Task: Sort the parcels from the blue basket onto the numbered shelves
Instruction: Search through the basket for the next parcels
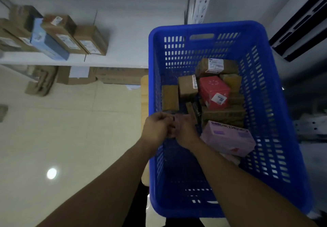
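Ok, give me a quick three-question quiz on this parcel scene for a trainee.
1. True or false: the red box lies in the basket.
2. The pink box lies: A beyond the red box, B nearer the person than it, C outside the basket.
3. Among brown boxes on the shelf sits one coloured box. What colour is it?
Key: 1 true; 2 B; 3 blue.
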